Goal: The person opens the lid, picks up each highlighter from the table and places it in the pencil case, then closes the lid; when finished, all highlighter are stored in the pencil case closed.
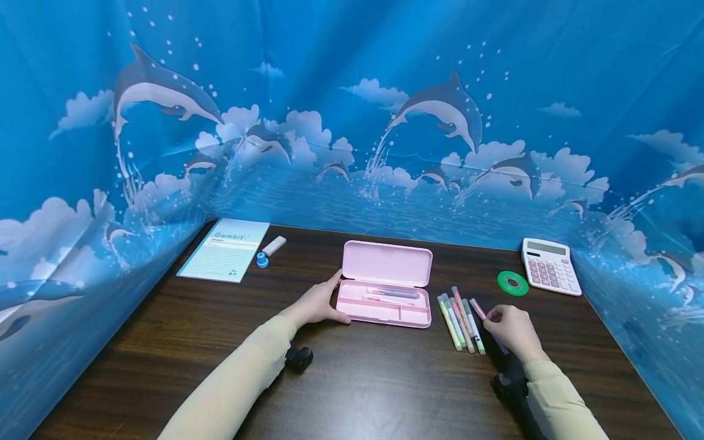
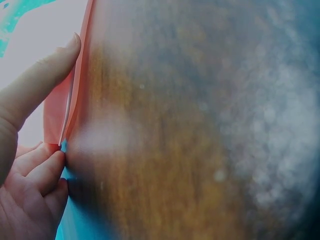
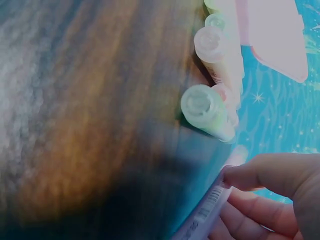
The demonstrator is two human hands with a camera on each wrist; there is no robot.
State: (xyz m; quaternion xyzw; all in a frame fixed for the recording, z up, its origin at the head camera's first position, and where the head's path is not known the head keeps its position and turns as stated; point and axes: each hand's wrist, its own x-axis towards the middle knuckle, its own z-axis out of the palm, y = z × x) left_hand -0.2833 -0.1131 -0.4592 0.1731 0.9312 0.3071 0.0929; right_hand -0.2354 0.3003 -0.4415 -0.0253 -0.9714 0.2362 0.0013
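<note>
Steadied pencil case [image 1: 385,293] with left hand [image 1: 316,304]; pinched pink pen [image 1: 480,310] lightly in right hand [image 1: 514,330] near desk's right edge.

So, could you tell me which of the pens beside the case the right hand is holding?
The pink-capped pen farthest right; the right hand pinches it.

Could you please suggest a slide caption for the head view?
Left hand steadies an open pink pencil case while the right hand picks a pink pen from the row of pens.
</note>
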